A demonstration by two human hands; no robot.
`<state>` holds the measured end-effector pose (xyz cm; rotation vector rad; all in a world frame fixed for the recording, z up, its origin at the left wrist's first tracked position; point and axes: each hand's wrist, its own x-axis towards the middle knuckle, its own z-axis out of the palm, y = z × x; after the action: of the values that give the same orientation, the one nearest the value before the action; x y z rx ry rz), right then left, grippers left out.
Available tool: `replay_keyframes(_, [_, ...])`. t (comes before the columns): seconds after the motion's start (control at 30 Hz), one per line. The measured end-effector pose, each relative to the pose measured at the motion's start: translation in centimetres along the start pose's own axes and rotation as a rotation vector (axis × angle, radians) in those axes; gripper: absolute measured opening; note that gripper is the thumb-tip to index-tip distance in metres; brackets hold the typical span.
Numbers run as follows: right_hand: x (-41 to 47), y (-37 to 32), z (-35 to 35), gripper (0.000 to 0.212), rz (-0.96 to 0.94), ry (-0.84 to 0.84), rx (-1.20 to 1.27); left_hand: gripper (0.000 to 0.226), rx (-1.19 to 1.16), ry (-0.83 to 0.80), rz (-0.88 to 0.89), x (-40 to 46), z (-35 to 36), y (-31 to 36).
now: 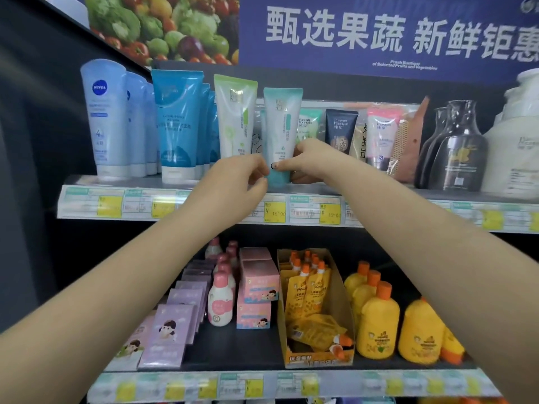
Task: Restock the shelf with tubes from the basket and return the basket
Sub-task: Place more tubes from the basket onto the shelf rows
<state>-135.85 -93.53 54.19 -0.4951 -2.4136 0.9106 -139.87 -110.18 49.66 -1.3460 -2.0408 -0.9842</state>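
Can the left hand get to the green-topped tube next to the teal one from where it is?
Probably yes. The left hand sits at the shelf front just below the green-topped tube, which stands in the front row with nothing before it. The right hand already grips the teal tube.

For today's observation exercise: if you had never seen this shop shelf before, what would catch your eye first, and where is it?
First, the two hands meeting at the centre of the upper shelf: the left hand and right hand both hold the base of an upright teal-and-white tube. Next, the blue banner with large white characters across the top, and the yellow bottles on the lower shelf at right.
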Motion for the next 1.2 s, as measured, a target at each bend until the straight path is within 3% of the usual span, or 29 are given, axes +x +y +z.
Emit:
replay_keyframes(0.13, [-1.1,-0.4,-0.2,0.043,-0.029,0.063,-0.076,0.025,0.061,0.053,0.067,-0.7,0.4,-0.5])
replay_keyframes(0.3, [-6.2,-0.4,0.5,0.042,-0.35,0.479,-0.326,0.034,0.187,0.214,0.28,-3.0,0.3,-1.6])
replay_keyframes(0.5, [-13.0,3.6,5.0,0.043,-0.605,0.532,-0.428,0.037,0.183,0.201,0.333,-7.3,1.2,-2.9])
replay_keyframes(0.67, [-16.3,8.8,10.1,0.043,-0.624,0.355,-0.424,0.037,0.148,0.149,0.321,-12.3,3.7,-4.1])
replay_keyframes(0.87, [-20.7,15.8,16.8,0.041,-0.497,0.139,-0.466,0.038,0.14,-0.045,0.175,-21.0,8.9,-7.3])
replay_keyframes(1.2, [-30.9,26.5,28.2,0.048,-0.243,-0.298,-0.418,0.037,0.07,-0.474,-0.378,-41.9,16.9,-14.1])
